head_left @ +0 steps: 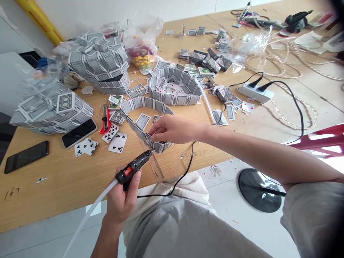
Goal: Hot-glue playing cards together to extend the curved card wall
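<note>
My left hand (122, 197) is wrapped round a black glue gun (134, 166) with a long white glue stick trailing from its back. The gun's tip touches or nearly touches the near edge of a strip ring of folded playing cards (139, 134). Across that ring's near wall, my right hand (172, 129) pinches the card strip with thumb and fingers. Part of the wall is hidden behind the hand. Loose cards (143, 121) lie inside the ring. Under the gun's tip a clear ruler (156, 168) rests on the table.
Behind the ring stands a card-walled tray (174, 99). Finished-looking card boxes (99, 64) are on the left, beside two phones (27, 156) and a red utility knife (105, 118). A power strip (255, 94) and cords lie right; the glue gun's black cord (185, 172) crosses the table's front edge.
</note>
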